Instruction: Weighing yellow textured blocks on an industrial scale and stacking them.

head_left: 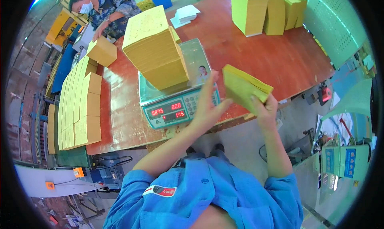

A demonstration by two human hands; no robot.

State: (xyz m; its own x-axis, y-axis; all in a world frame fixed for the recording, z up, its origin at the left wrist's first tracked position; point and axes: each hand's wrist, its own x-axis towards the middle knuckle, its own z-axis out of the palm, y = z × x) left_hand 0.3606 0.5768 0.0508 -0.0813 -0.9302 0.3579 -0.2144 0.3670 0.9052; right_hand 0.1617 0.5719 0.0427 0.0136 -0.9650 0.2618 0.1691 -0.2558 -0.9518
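My right hand (pixel 265 109) grips a thin stack of yellow paper (pixel 243 85) by its lower right corner, holding it tilted above the table's near edge. To its left, my left hand (pixel 209 109) has its fingers spread and nothing in them, beside the front right of a digital weighing scale (pixel 200 65). A tall block of yellow paper (pixel 154 55) stands on the scale's metal pan. Red digits glow on the scale's teal front panel (pixel 166 112).
The red-brown table (pixel 256 57) carries more yellow paper stacks (pixel 250 15) at the far right and a long row of blocks (pixel 80 109) at the left. White sheets (pixel 187 13) lie behind the scale. A masked person (pixel 110 9) at far left touches another yellow block (pixel 102 51).
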